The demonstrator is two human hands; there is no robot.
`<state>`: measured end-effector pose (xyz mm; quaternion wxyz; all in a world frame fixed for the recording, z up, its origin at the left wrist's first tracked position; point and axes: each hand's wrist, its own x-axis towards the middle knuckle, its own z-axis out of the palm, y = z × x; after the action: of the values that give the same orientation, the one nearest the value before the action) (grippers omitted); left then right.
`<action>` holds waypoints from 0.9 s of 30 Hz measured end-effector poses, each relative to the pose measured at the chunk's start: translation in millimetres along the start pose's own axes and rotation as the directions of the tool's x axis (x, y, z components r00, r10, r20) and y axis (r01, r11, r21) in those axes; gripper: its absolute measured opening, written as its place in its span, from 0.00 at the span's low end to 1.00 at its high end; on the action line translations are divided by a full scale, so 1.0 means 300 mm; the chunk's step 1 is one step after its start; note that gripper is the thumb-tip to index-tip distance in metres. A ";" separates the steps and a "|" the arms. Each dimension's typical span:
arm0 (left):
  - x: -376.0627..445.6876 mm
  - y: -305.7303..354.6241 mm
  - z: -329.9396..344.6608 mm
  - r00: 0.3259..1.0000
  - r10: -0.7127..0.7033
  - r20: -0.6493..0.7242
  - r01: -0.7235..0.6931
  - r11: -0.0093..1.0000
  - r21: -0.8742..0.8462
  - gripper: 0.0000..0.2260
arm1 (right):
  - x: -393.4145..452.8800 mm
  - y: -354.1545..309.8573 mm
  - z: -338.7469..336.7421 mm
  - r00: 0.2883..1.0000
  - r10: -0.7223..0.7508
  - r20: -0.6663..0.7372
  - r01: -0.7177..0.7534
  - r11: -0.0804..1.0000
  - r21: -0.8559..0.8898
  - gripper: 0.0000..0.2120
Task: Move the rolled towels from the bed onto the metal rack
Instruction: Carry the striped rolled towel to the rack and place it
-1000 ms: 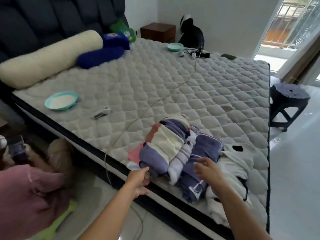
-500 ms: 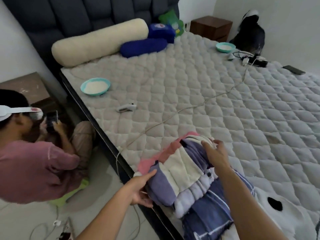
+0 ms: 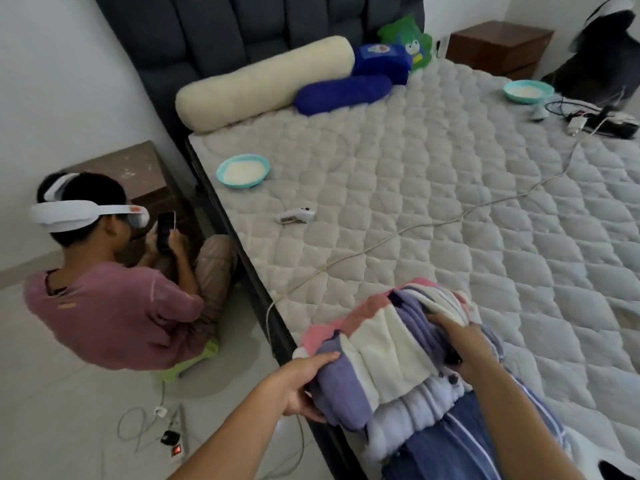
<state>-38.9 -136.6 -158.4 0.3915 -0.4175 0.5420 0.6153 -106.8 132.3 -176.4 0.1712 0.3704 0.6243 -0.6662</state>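
Observation:
A rolled towel striped pink, cream and purple (image 3: 377, 344) lies at the near edge of the quilted bed (image 3: 433, 188). My left hand (image 3: 304, 386) grips its near end, thumb on top and fingers underneath. My right hand (image 3: 457, 344) grips its far end from above. Beneath it sit a pale lilac rolled towel (image 3: 405, 420) and a blue striped one (image 3: 446, 448), partly hidden by my right forearm. No metal rack is in view.
A person in a pink shirt (image 3: 114, 306) sits on the floor left of the bed, holding a phone. On the bed lie two teal bowls (image 3: 243, 170), a small white device (image 3: 295, 216), a long cable (image 3: 415, 230), bolsters (image 3: 263, 81). A power strip (image 3: 176, 441) lies on the floor.
My view swung left toward the headboard and the seated person. Both hands went from reaching for the striped towel to gripping its two ends.

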 end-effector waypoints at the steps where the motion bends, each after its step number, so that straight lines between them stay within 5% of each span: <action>1: -0.011 0.001 -0.015 1.000 0.015 -0.008 -0.015 1.000 -0.005 0.18 | -0.044 -0.014 0.019 0.999 -0.038 -0.032 0.037 0.999 -0.012 0.52; 7: -0.171 0.002 -0.213 0.969 0.178 -0.172 -0.198 0.975 -0.104 0.22 | -0.173 -0.075 0.278 0.956 -0.274 0.106 0.276 0.961 -0.007 0.28; 13: -0.430 -0.093 -0.507 0.838 0.333 -0.431 -0.481 0.825 -0.298 0.18 | -0.426 -0.149 0.714 0.800 -0.456 0.390 0.489 0.872 0.016 0.33; 19: -0.761 -0.421 -0.840 0.668 0.350 -0.656 -0.705 0.579 -0.409 0.19 | -0.862 -0.021 1.152 0.490 -0.522 0.698 0.679 0.731 0.070 0.35; 22: -0.915 -0.682 -0.995 0.578 0.249 -0.777 -0.776 0.461 -0.430 0.22 | -1.127 0.148 1.310 0.274 -0.459 0.845 0.743 0.659 0.117 0.33; 27: -1.152 -1.162 -1.166 0.460 0.072 -0.885 -0.853 0.311 -0.418 0.22 | -1.581 0.471 1.461 0.057 -0.308 0.950 0.801 0.582 0.141 0.31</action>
<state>437.3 -457.6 25.0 -0.3480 -0.5525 0.3769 0.6569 184.5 -421.9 35.7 0.2821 -0.4029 0.6321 -0.5988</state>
